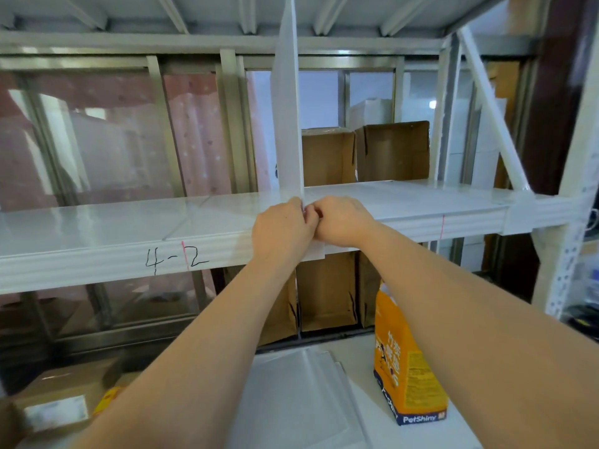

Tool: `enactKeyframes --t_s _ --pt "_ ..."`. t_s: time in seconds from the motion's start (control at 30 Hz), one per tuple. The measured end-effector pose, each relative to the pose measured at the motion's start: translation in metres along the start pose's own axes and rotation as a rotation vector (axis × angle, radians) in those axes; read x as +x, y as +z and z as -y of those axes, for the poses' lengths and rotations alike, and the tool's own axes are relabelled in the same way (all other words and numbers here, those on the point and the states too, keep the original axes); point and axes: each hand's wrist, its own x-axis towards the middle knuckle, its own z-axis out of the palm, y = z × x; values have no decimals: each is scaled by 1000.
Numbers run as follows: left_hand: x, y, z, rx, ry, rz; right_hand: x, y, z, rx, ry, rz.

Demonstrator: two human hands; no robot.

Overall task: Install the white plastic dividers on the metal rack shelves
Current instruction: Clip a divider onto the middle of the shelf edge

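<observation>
Stack of white sheets (291, 400) nearest, on the lower level. Above it, left hand (282, 228) and right hand (343, 222) both pinch the bottom front corner of the upright divider (288, 124) at the shelf beam (97, 260). Risk: uneven squeeze likely bends the tab or tilts the tall panel off line.

I'm looking into a storeroom or small warehouse. A white metal rack (97, 254) fills my view, its front beam hand-marked "4-2" (176, 259) like a shelf number, with a perforated upright (564, 270) at the right. Open cardboard boxes (392, 150) sit behind the shelves, a labelled carton (55, 406) lies lower left, and an orange PetShiny bag (405, 367) stands on the lower shelf.
</observation>
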Motion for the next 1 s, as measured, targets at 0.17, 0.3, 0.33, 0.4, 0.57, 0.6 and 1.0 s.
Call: enactKeyframes --t_s 0.17,0.3,0.33,0.4,0.57,0.6,1.0 --pt "-6 3 2 -28 21 -63 1 4 -2 -25 15 -11" --pt "-7 -2 3 -38 3 -16 -1 8 -1 20 3 -65" --pt "-9 -3 1 -90 -16 -18 -2 8 -1 0 -1 -85" --pt "-16 -4 -7 -238 -58 -101 -6 8 0 -34 -15 -117" --pt "-30 0 -30 -173 93 -454 -4 -9 -7 -53 -54 -3" --pt "-29 0 -35 -155 118 -432 -2 -12 -12 -90 -79 35" --pt "3 31 -143 -84 107 137 -50 -56 -162 -382 -3 102"
